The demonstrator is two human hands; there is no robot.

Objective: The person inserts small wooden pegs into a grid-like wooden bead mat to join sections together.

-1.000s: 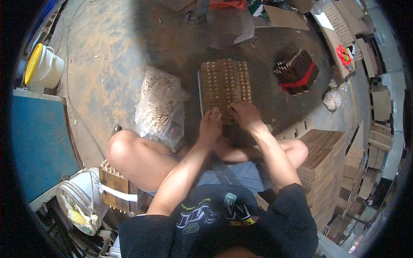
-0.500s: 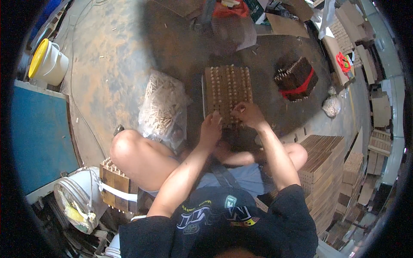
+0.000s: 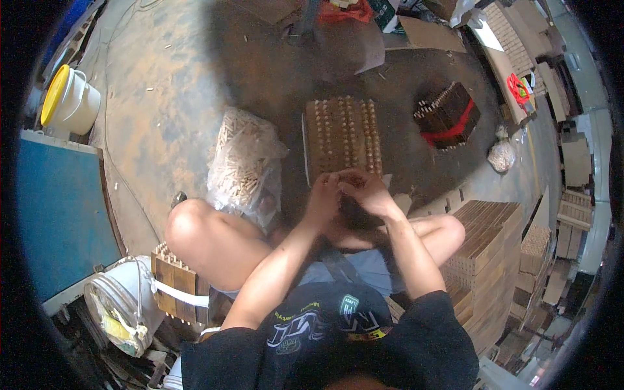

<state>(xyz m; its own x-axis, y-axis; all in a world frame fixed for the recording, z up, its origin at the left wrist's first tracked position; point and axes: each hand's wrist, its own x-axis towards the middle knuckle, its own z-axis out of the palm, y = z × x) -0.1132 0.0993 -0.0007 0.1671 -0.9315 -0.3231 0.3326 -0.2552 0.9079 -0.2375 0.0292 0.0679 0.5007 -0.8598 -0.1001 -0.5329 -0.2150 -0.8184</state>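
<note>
In front of my crossed legs stands a wooden block (image 3: 329, 140) with several rows of pale wooden dowels (image 3: 348, 123) sticking up from its top. At its near edge my left hand (image 3: 324, 197) and my right hand (image 3: 365, 192) meet, fingertips together. Both hands have curled fingers; anything small between them is hidden. Left of the block lies a clear plastic bag (image 3: 244, 159) full of loose dowels. To the right, a darker dowelled wooden bundle (image 3: 448, 114) is wrapped with a red strap (image 3: 458, 129).
By my left knee sits a dowelled wooden bundle with a white strap (image 3: 182, 294), beside a white bucket (image 3: 127, 302). A tall stack of wooden boards (image 3: 484, 260) stands at right. Farther off are a yellow-lidded bucket (image 3: 75, 101), a blue panel (image 3: 62, 211) and a small knotted bag (image 3: 502, 156).
My right hand has drawn back from the dowel rows toward me and to the left hand. The left hand has shifted slightly right, so both now touch near the block's close edge.
</note>
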